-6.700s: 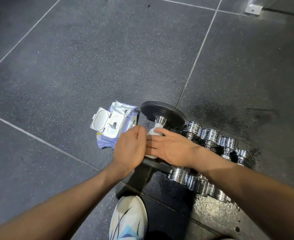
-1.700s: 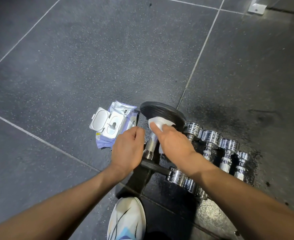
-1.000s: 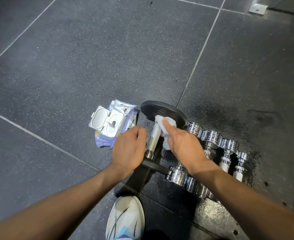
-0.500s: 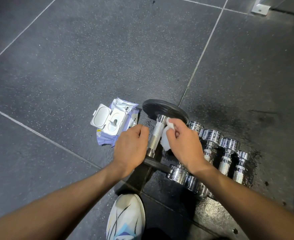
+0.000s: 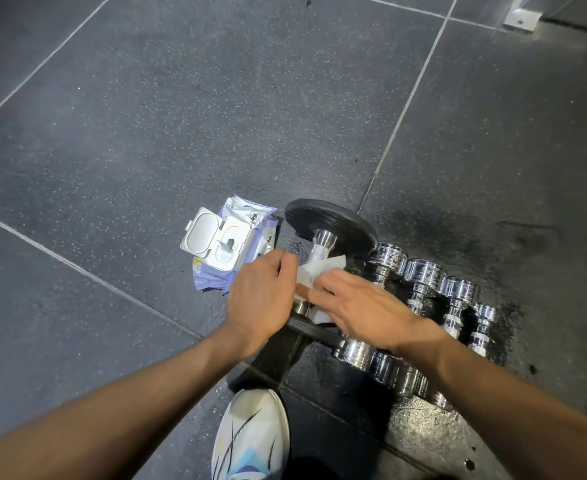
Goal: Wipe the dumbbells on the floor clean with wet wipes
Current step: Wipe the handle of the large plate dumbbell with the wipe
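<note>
Step in hand: wiping the handle of the big black-plate dumbbell (image 5: pixel 330 225), which lies on the dark floor (image 5: pixel 146 133) just R of the wipes pack (image 5: pixel 228 245) and L of the chrome row. Both hands meet on the bar. Left hand (image 5: pixel 262 299) is curled over the near part of the handle w/ fingers bent, thumb and forefinger seeming to nip an edge of the wet wipe (image 5: pixel 319 271); probably steadying too, though the palm hides the contact. Right hand (image 5: pixel 358 306) lies flatter, fingers close together and extended, pressing the wipe onto the bar.

Next move, as I judge it: keep the wipe wrapped round the knurled grip and run it along the bar toward the far collar, w/ the L hand stopping the dumbbell rolling. Then on to the chrome ones.

How the thing looks: far plate is matte black w/ concentric ridges, tilted on its edge; chrome collar and knurled shaft show above the wipe. Near plate mostly hidden under the hands. Four small chrome dumbbells (image 5: pixel 423 282) sit side by side to the R, shiny, on a damp-looking patch of floor. Pack's flip lid stands open. A white shoe (image 5: pixel 250 434) is at the btm.
</note>
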Tool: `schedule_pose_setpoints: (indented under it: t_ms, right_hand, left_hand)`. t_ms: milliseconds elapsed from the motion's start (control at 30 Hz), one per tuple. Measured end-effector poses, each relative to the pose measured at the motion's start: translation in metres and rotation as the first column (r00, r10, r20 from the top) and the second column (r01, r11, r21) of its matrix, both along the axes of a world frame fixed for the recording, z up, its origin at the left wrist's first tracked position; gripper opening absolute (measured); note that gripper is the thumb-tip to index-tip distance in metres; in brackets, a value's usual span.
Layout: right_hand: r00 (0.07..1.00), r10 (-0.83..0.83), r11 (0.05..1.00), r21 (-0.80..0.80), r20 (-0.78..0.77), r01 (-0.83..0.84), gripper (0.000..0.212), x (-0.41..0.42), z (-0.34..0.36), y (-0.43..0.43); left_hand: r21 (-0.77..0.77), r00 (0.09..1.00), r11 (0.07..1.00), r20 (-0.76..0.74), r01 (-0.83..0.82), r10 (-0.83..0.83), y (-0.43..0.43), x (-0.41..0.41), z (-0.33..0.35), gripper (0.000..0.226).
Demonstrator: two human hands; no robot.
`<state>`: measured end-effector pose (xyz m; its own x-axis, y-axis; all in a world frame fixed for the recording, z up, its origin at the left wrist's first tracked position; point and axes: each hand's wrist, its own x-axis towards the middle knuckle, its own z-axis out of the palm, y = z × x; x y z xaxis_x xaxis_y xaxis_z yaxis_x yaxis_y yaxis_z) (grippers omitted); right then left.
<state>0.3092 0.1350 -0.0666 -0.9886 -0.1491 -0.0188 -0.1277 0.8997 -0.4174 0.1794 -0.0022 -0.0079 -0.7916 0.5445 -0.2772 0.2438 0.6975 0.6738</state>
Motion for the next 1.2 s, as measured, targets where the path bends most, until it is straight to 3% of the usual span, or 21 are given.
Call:
schedule_pose_setpoints:
  t_ms: [167, 300, 367, 533, 600, 767, 833, 967, 1033, 1100, 1200]
  right_hand:
    - [0.934, -0.353, 0.935, 0.012, 0.055, 0.353, 0.083, -0.012, 0.001, 0.015]
    - [0.975, -0.167, 0.968, -0.163, 0.143, 0.19, 0.071, -0.001, 0.001, -0.002]
    - [0.986, -0.099, 0.983, -0.14, 0.131, 0.117, 0.067, 0.0, 0.002, 0.002]
    - [0.923, -0.37, 0.921, -0.088, 0.105, 0.379, 0.062, -0.018, 0.005, 0.018]
    - [0.919, -0.381, 0.915, -0.103, 0.103, 0.391, 0.059, -0.018, 0.002, 0.008]
    - [0.98, -0.119, 0.961, -0.229, 0.157, 0.153, 0.058, 0.002, 0.003, -0.008]
    - [0.981, -0.168, 0.97, -0.16, 0.094, 0.182, 0.062, -0.003, 0.003, 0.001]
    - [0.905, -0.417, 0.908, -0.013, 0.083, 0.42, 0.072, -0.013, 0.004, 0.018]
    - [0.924, -0.372, 0.924, -0.058, 0.084, 0.377, 0.067, -0.009, 0.003, 0.012]
    - [0.97, -0.203, 0.96, -0.17, 0.131, 0.224, 0.058, -0.003, 0.007, 0.0]
    - [0.989, -0.069, 0.984, -0.155, 0.128, 0.089, 0.052, -0.001, 0.01, -0.006]
  left_hand:
    - [0.003, 1.0, 1.0, 0.002, 0.008, -0.008, 0.0, 0.0, 0.002, 0.041]
    - [0.006, 1.0, 1.0, 0.011, 0.011, -0.011, -0.001, 0.0, 0.001, 0.042]
    - [0.011, 1.0, 1.0, 0.011, 0.009, -0.009, -0.001, 0.0, 0.001, 0.042]
    - [-0.004, 1.0, 1.0, 0.01, 0.006, -0.006, 0.001, 0.001, 0.002, 0.041]
    - [-0.003, 1.0, 1.0, 0.018, 0.004, -0.004, 0.001, 0.001, 0.003, 0.041]
    - [-0.009, 1.0, 1.0, 0.008, -0.011, 0.011, 0.0, 0.001, 0.001, 0.042]
    - [-0.009, 1.0, 1.0, 0.005, -0.009, 0.009, 0.0, 0.001, 0.001, 0.042]
    - [-0.019, 1.0, 1.0, 0.0, -0.005, 0.005, 0.0, 0.0, 0.002, 0.04]
    - [-0.02, 1.0, 1.0, -0.006, 0.003, -0.003, 0.001, 0.0, 0.001, 0.041]
    - [-0.012, 1.0, 1.0, -0.012, 0.001, -0.001, 0.0, 0.0, 0.001, 0.042]
    - [-0.003, 1.0, 1.0, -0.009, -0.004, 0.004, 0.0, 0.0, 0.0, 0.043]
